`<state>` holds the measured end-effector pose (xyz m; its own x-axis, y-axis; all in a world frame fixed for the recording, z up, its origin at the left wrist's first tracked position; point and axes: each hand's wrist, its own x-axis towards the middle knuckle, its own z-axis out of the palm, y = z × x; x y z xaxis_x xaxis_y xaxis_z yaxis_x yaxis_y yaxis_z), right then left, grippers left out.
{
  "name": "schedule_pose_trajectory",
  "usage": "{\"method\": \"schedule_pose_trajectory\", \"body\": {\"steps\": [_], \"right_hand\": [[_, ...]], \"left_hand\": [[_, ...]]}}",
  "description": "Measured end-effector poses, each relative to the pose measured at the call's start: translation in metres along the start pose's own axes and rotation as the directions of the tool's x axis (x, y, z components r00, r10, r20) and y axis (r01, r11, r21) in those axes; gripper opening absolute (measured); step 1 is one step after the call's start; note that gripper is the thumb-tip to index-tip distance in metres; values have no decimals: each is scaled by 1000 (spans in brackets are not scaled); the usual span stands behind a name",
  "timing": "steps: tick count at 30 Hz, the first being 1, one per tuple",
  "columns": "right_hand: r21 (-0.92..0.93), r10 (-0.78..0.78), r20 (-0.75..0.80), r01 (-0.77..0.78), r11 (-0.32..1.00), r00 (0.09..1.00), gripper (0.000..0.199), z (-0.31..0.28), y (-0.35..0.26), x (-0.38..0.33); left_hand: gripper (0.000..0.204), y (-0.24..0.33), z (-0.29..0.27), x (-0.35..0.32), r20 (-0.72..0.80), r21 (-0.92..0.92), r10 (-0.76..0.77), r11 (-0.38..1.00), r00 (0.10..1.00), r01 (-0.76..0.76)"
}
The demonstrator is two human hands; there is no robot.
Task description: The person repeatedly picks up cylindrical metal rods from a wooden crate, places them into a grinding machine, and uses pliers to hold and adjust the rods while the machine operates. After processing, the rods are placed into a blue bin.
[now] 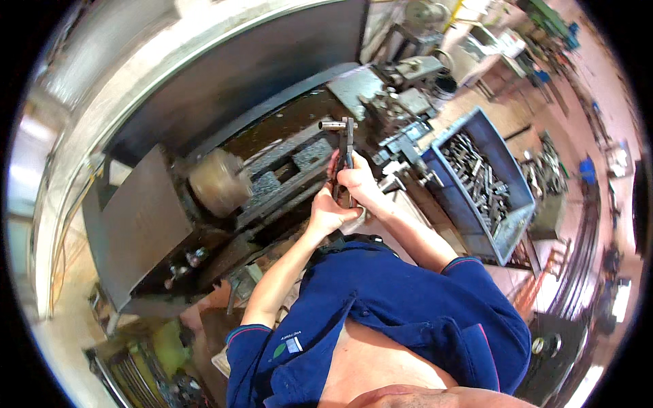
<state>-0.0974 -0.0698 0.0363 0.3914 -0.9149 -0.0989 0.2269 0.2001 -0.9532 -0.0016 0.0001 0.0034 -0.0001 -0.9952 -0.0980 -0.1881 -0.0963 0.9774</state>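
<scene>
In front of my body, above the lathe bed, both hands are closed around a long, slim metal tool [349,146] that looks like a caliper. My left hand [329,212] grips its lower end, and my right hand [358,180] wraps it higher up. Across the tool's far end lies a short, shiny metal cylinder [333,126]; whether the jaws pinch it I cannot tell. My fingers hide part of the tool's middle. To the left, the lathe chuck [219,182] looks smeared, as if spinning.
A blue crate [502,246] full of small metal parts stands to the right. The lathe's headstock [146,234] is at left, with metal chips on the bed [309,155]. The tool post [401,146] sits beyond my right hand. A dark splash guard [245,81] runs behind.
</scene>
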Motion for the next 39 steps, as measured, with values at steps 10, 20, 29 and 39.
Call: {"method": "schedule_pose_trajectory", "body": {"steps": [10,20,29,39], "right_hand": [[266,-201,-120,226,937,972,42,-60,7,-67],[466,78,-123,-12,885,989,30,-118,4,-105],[728,233,-217,-2,686,948,33,-271,-63,-116],[922,130,-13,-39,386,991,71,-351,-66,-115]], "left_hand": [[90,14,51,-30,-83,509,365,816,927,-276],[95,45,102,-43,57,629,151,762,987,-153],[40,48,128,-51,-59,-107,-47,993,997,41],[35,0,95,-123,-235,-351,-347,901,908,253]]}}
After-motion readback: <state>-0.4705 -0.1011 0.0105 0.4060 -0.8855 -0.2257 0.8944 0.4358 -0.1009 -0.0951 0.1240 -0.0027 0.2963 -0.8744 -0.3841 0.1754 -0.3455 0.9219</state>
